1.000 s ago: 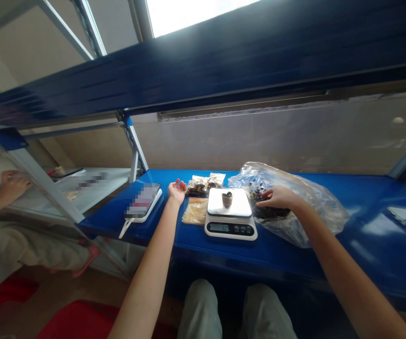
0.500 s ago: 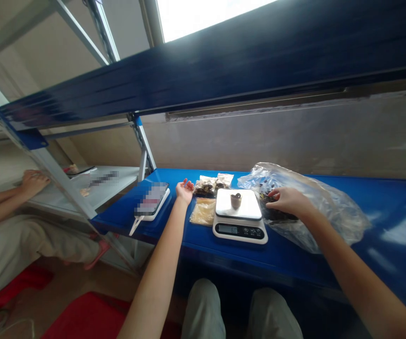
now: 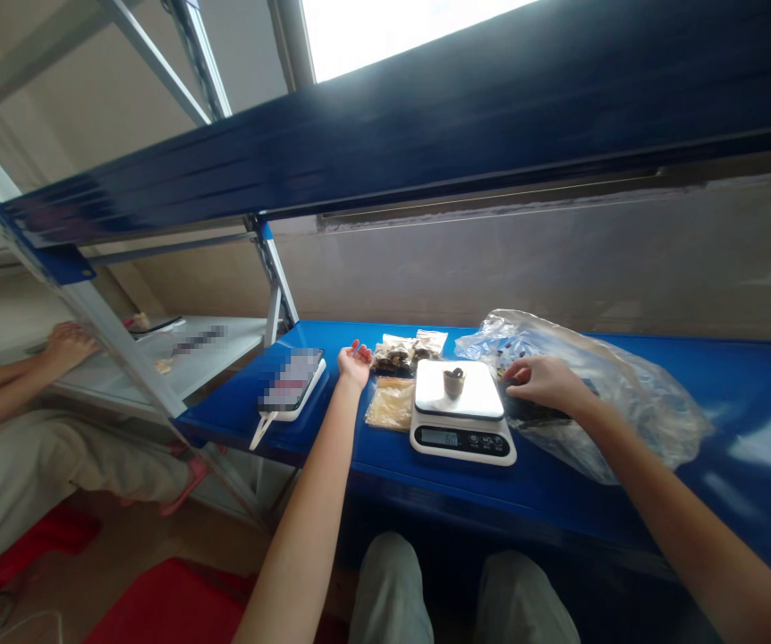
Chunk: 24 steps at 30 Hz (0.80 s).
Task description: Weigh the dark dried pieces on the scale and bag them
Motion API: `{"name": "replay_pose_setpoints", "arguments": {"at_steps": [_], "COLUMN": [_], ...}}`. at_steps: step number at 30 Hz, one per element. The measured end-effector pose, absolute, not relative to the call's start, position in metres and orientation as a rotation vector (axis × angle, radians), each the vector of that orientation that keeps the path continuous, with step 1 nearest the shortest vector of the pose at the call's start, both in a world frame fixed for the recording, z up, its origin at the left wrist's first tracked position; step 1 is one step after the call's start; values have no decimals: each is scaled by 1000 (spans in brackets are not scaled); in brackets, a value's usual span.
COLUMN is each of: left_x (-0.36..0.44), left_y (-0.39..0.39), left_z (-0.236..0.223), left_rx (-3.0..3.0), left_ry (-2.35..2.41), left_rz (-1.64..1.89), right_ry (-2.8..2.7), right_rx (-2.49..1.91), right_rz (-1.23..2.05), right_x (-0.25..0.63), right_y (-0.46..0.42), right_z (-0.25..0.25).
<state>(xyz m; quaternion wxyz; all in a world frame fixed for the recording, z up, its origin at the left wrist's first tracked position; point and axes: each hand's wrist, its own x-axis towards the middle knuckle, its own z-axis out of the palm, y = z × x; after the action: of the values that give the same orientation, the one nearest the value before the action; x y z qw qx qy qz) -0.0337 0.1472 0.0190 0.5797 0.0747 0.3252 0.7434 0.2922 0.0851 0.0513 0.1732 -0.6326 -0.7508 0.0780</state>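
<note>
My right hand (image 3: 546, 386) is at the right edge of a white kitchen scale (image 3: 462, 440), over the mouth of a clear plastic bag (image 3: 647, 411) with dark dried pieces in it. Its thumb and fingertips are pinched together; anything between them is too small to make out. On the scale's plate stands a small brownish cup (image 3: 453, 386) with dark pieces showing at its top. The display is lit. My left hand (image 3: 356, 362) lies palm up with loosely curled, parted fingers, holding nothing. Beside it are small filled bags (image 3: 399, 356) and a flat packet of yellowish contents (image 3: 391, 402).
A phone (image 3: 292, 380) on a white block with a cable lies left on the blue shelf (image 3: 351, 447). Another blue shelf beam (image 3: 385, 148) crosses above. At far left, another person's hands (image 3: 70, 344) rest by a grey shelf (image 3: 224, 358). A red stool (image 3: 164, 599) is below.
My right hand has come slightly left, nearer the scale, with its fingertips drawn closer together. My left hand stays where it was. The whole view has shifted a little.
</note>
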Motion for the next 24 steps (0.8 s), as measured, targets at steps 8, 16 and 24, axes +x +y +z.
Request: {"name": "replay_pose_setpoints", "arguments": {"at_steps": [8, 16, 24], "left_x": [-35, -37, -39], "left_y": [147, 147, 146], "left_z": [17, 19, 19], "left_rx": [166, 189, 211], "left_ry": [746, 783, 780], "left_rz": [1737, 1746, 1754], "right_ry": [-2095, -2014, -1922], "right_rx": [-1716, -1624, -1701], "right_rz": [277, 285, 264], "right_x": [294, 298, 295], "right_y": [89, 95, 91], "right_z": [46, 43, 52]}}
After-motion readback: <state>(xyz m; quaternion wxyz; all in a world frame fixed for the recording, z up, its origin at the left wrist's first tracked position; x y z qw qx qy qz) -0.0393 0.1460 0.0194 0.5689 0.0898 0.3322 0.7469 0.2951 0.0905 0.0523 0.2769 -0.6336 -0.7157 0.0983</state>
